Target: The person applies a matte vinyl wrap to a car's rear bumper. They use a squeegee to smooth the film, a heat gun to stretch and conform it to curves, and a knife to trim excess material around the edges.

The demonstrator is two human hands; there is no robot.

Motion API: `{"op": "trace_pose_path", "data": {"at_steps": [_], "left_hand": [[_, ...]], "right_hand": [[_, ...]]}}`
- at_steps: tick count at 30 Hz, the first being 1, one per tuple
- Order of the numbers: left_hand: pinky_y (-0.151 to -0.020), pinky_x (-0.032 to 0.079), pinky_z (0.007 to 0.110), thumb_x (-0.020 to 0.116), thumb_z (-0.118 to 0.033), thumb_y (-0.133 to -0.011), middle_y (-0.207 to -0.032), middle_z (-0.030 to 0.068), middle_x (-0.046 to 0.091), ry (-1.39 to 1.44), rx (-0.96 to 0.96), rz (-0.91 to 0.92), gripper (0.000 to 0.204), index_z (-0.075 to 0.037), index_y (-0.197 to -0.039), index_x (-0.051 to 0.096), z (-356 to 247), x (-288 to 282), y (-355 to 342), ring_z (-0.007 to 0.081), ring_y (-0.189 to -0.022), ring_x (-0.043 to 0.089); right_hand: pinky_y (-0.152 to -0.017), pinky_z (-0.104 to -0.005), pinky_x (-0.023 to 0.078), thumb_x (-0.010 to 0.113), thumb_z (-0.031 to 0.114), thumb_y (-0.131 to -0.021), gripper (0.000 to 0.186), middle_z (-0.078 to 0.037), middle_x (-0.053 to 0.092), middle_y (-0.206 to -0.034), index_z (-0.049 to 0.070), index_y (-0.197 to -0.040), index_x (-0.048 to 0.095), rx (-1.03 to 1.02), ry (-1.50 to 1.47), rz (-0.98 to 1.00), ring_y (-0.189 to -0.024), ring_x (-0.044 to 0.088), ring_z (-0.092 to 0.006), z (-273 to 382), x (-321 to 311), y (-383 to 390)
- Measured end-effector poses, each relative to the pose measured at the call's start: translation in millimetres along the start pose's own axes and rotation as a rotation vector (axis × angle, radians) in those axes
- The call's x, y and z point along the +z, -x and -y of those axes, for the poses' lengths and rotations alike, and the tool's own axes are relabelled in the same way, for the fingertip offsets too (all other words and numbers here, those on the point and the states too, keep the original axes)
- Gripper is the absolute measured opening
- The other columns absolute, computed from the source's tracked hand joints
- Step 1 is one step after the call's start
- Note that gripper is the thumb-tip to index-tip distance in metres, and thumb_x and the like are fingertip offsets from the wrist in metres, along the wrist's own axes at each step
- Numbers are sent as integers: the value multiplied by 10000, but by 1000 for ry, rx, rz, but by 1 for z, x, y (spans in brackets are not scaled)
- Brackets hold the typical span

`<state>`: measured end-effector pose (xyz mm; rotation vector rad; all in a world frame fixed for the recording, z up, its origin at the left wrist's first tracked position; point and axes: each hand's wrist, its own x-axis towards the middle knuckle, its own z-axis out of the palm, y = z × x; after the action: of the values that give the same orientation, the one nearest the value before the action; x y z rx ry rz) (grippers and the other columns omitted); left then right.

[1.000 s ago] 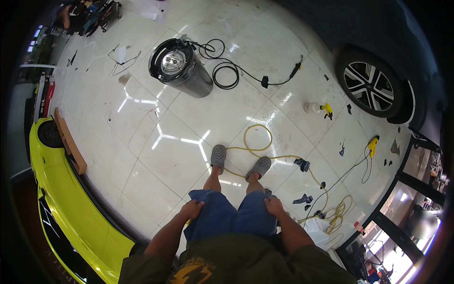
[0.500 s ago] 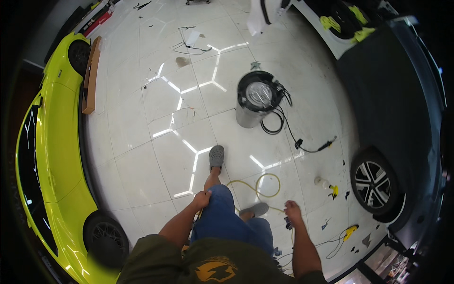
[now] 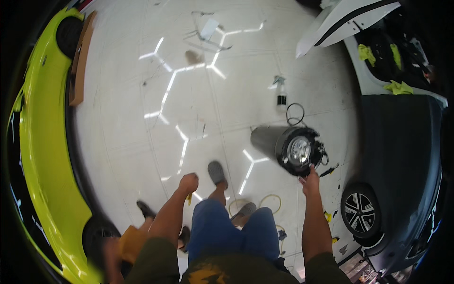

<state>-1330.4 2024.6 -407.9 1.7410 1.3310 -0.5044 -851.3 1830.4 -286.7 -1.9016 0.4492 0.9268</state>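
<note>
A steel tank (image 3: 267, 139) with a black top rim and a shiny domed lid leans over toward me, right of my feet. My right hand (image 3: 310, 181) reaches out to its near rim, the fingers closed around the edge. Black hose (image 3: 295, 113) loops beside the tank, and a black nozzle (image 3: 329, 170) lies right of my right hand. My left hand (image 3: 189, 182) is a fist in front of my left thigh. A small yellow piece (image 3: 189, 199) sticks out below that fist; its kind is not clear.
A spray bottle (image 3: 280, 92) stands beyond the tank. A yellow hose (image 3: 270, 202) coils by my right foot. At the left is a lime-green car (image 3: 47, 142); at the right, a dark car (image 3: 402, 142). Another person in orange shorts (image 3: 135, 242) is close at my left.
My right hand has reached forward and taken the tank's rim. The tank has tipped toward me. My left hand has moved forward off the thigh. Another person has come in at the left.
</note>
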Motion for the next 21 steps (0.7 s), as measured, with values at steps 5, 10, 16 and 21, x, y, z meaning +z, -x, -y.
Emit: {"op": "trace_pose_path", "data": {"at_steps": [5, 10, 16, 21], "left_hand": [[-863, 521, 467, 522, -225, -853, -993, 203, 688, -227, -56, 50, 280, -26, -985, 668, -25, -68, -81, 397, -959, 649], [-894, 498, 493, 545, -242, -841, -1114, 146, 637, -417, -74, -5, 307, -41, -1043, 660, -43, -75, -190, 418, -1089, 570], [-913, 484, 503, 606, -279, -827, -1089, 144, 645, -481, 54, 23, 341, -72, -1095, 643, -5, -20, -372, 395, -1092, 578], [-603, 442, 307, 580, -166, -823, -803, -3, 573, 813, -192, 277, 259, -28, -1029, 655, 42, -21, -487, 138, -658, 511]], "right_hand": [[-525, -303, 450, 569, 230, -927, 215, -63, 565, -837, 79, -1073, 526, -262, -187, -381, -652, 558, -171, -31, 36, -57], [-527, -267, 435, 539, 168, -892, 267, -36, 544, -816, 94, -1146, 505, -210, -219, -451, -638, 528, -132, -30, 36, -45], [-568, -324, 447, 548, 191, -885, 257, -41, 545, -799, 39, -1093, 562, -265, 20, -599, -635, 537, -157, -42, 18, -44], [-779, -381, 562, 524, 335, -949, 437, -140, 673, -1054, -42, -1161, 590, -209, 127, -451, -880, 670, -259, -36, -20, -30]]}}
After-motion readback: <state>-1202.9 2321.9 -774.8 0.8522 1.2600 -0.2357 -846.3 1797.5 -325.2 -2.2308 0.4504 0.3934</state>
